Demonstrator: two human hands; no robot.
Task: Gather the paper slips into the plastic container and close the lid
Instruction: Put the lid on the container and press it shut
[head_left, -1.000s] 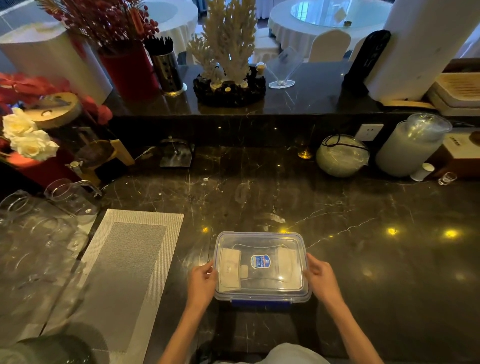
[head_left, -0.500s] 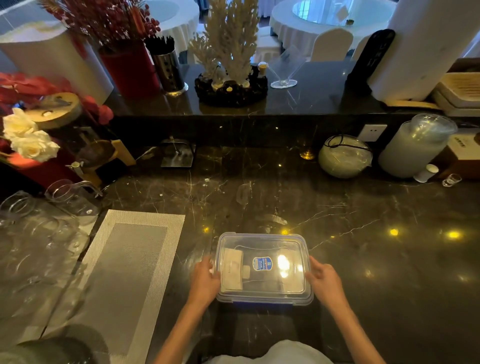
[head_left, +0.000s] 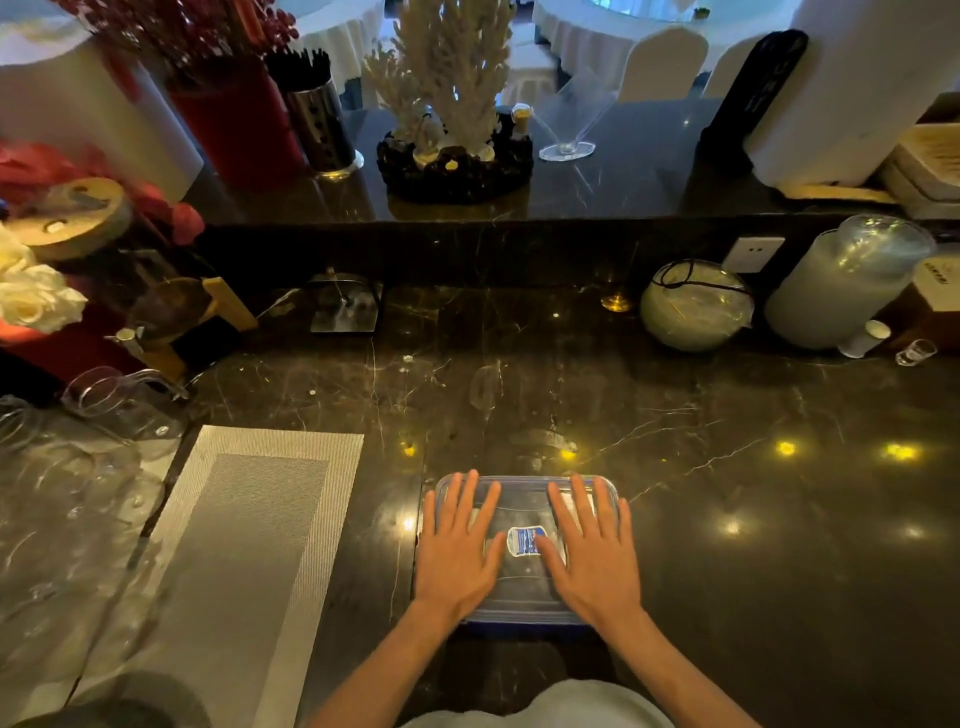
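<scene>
A clear plastic container (head_left: 524, 501) with a blue-trimmed lid sits on the dark marble counter near the front edge. The lid lies on top, with a small blue label (head_left: 523, 541) at its centre. My left hand (head_left: 457, 551) rests flat on the lid's left half, fingers spread. My right hand (head_left: 592, 553) lies flat on the right half, fingers spread too. Both palms touch the lid. The paper slips inside are hidden under my hands.
A grey woven placemat (head_left: 244, 551) lies to the left, with clear glass jugs (head_left: 78, 467) beyond it. At the back of the counter stand a round glass bowl (head_left: 696, 306), a frosted jar (head_left: 847, 280) and a small metal stand (head_left: 345, 306).
Both hands have moved from the container's left and right sides up onto the lid and now lie flat on it. The container stays in the same place.
</scene>
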